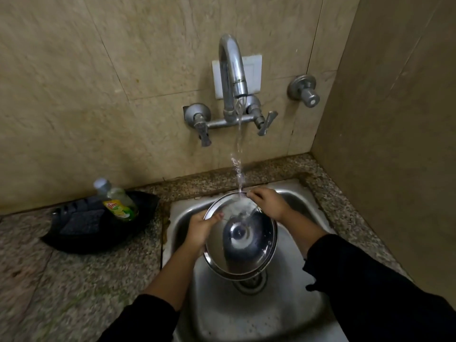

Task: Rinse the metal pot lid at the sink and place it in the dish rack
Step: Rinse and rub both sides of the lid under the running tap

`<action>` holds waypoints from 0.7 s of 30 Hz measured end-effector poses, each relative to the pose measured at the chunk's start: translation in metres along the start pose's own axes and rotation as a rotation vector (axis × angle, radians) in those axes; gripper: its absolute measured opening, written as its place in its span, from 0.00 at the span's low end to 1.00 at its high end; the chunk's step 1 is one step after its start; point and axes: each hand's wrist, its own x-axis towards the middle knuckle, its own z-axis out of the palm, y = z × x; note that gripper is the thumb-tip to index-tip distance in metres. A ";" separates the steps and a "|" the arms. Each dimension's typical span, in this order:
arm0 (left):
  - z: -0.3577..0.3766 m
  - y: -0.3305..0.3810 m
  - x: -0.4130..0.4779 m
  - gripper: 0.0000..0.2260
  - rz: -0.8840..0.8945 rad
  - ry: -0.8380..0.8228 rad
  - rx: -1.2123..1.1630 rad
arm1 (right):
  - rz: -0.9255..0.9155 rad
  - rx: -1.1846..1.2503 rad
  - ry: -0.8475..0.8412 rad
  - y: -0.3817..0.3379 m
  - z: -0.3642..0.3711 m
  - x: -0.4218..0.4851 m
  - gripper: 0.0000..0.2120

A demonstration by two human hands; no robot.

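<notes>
Black sleeves point(375, 287) frame both arms over the steel sink point(291, 314). Left hand point(201, 227) closes on the left rim of the round metal pot lid point(240, 239), thumb across its face. Right hand point(267, 203) pinches the far rim. Held tilted above the drain, the shiny lid takes tap point(233, 75) water. On the speckled counter's left, a black tray point(81, 233) holds a dish-soap bottle point(118, 201).

Beige stone tiles point(74, 82) cover the far wall, a plain brown wall point(394, 119) closes the right, and speckled granite counter point(61, 280) runs along the left, all under dim, flat light.
</notes>
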 end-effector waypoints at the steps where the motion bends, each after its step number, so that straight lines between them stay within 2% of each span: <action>1: 0.000 -0.002 0.001 0.05 -0.004 -0.009 -0.004 | -0.020 -0.031 -0.013 -0.002 0.006 -0.001 0.15; 4: 0.009 -0.006 0.004 0.08 0.036 -0.076 0.086 | -0.293 -0.240 -0.066 -0.027 0.033 -0.004 0.14; 6: 0.015 -0.010 0.005 0.09 0.046 -0.093 0.129 | -0.421 -0.267 -0.072 -0.029 0.043 -0.003 0.11; 8: 0.014 -0.015 0.005 0.10 0.019 -0.076 0.104 | -0.304 -0.062 -0.085 -0.017 0.038 -0.001 0.10; 10: 0.006 -0.020 0.008 0.09 0.002 -0.033 0.057 | -0.046 0.196 -0.055 0.001 0.025 0.000 0.08; 12: 0.000 -0.021 0.010 0.08 0.005 0.010 0.040 | 0.062 0.185 0.005 0.011 0.020 0.002 0.08; 14: 0.003 -0.019 0.013 0.07 0.048 -0.011 0.093 | -0.075 0.032 0.006 0.000 0.026 0.003 0.09; 16: 0.011 -0.015 0.014 0.06 0.114 -0.070 0.173 | -0.293 -0.123 -0.082 -0.023 0.037 0.004 0.11; 18: 0.014 -0.016 0.014 0.07 0.144 -0.087 0.208 | -0.388 -0.208 -0.130 -0.036 0.041 0.006 0.13; 19: 0.011 -0.018 0.011 0.08 0.122 -0.069 0.185 | -0.371 -0.191 -0.105 -0.036 0.040 0.006 0.13; 21: 0.001 -0.026 0.003 0.08 0.035 0.001 0.050 | -0.143 0.034 -0.039 -0.021 0.035 0.003 0.14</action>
